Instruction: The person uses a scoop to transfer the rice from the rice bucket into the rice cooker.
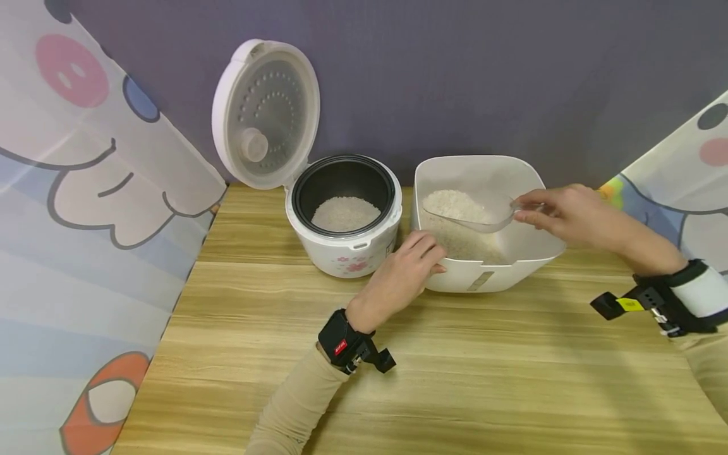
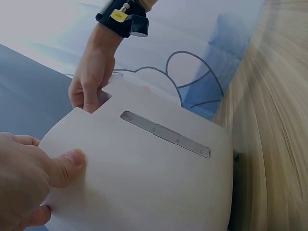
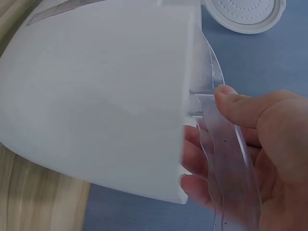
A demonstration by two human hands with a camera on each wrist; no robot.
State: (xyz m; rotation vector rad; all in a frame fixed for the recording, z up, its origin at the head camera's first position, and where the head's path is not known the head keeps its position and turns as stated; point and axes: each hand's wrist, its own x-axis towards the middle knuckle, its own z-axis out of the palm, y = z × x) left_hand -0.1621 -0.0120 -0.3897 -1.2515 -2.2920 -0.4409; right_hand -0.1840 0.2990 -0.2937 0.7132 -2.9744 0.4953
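Note:
A clear plastic scoop [image 1: 496, 222] is in my right hand [image 1: 569, 212], which grips its handle [image 3: 228, 159] between thumb and fingers. The scoop's bowl hangs inside the opening of a white rice bin [image 1: 526, 270], over the white rice [image 1: 455, 205] heaped toward the left side. With my left hand [image 1: 406, 268] I hold the bin's front left corner; the left wrist view shows the thumb [image 2: 70, 166] pressed on the outer wall. Left of the bin stands a white rice cooker [image 1: 335, 256], its lid [image 1: 267, 114] raised and rice [image 1: 345, 213] in its dark inner pot [image 1: 304, 193].
The wooden table [image 1: 432, 379] reaches from the bin and cooker toward me. A dark wall panel [image 1: 455, 82] rises right behind them. Cartoon-printed cloths line both sides, the left one [image 1: 102, 265] along the table's edge.

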